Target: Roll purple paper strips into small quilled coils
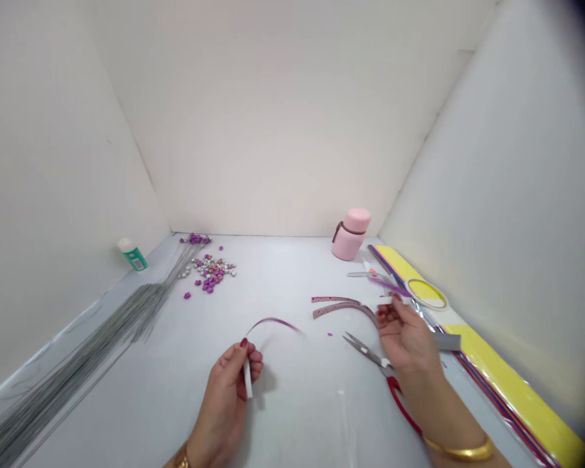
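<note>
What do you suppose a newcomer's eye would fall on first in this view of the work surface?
The two bare hands at the bottom stand out: the left hand holds a curling purple paper strip, and the right hand is raised just above red-handled scissors. Farther back, a pink bottle stands by the back wall, and a long bundle of silver wires runs along the left edge.

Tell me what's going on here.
A person is handling thin strips with both bare hands. The left hand pinches a narrow purple-and-white strip that curves away from the fingers. The right hand holds a small purple-and-white strip just above a pair of red-handled scissors. Two dotted strips lie nearby, and small purple and silver stars sit in a scattered pile beyond.
</note>
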A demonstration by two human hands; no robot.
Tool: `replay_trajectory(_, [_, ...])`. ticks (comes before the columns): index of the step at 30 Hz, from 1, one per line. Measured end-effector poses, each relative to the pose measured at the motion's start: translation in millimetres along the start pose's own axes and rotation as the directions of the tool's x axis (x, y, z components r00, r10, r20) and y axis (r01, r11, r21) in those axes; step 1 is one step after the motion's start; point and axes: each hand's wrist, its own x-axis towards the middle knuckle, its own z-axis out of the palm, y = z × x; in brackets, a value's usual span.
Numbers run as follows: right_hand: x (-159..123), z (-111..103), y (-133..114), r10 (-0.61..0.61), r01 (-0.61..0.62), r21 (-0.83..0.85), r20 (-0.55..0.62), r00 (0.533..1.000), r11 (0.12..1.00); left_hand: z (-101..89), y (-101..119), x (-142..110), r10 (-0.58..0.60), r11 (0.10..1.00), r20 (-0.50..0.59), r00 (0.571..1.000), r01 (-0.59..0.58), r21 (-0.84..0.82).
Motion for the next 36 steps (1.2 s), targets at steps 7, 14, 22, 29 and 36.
replay_trajectory(7, [2.2,-3.2,-4.3,-0.103,0.126,-0.214,0.116,0.988,0.969,6.6,4.1,-6.9,0.015,0.968,0.186,0.982,-0.061,0.244])
replay_trajectory(14, [-26.2,14.0,20.9,0.066,0.203,-0.589,0.403,0.913,0.782,8.6,1.0,-18.1,0.106,0.719,0.407,0.907,-0.353,0.599])
replay_trajectory(22, [-86.3,37.0,5.5,0.135,0.907,-0.27,0.962,0.238,0.324,0.6,-5.3,-18.9,0.127,0.1,0.742,0.658,-0.753,0.65])
replay_trajectory(29, [-75.0,31.2,23.1,0.14,0.967,-0.219,0.969,0.201,0.126,-11.8,13.6,2.5,0.24,-0.391,0.784,0.573,-0.682,0.618])
replay_trajectory(36, [-81.5,29.7,30.7,0.112,0.95,-0.297,0.952,0.286,0.1,-12.6,23.7,8.7,0.426,-0.387,0.728,0.538,-0.618,0.684])
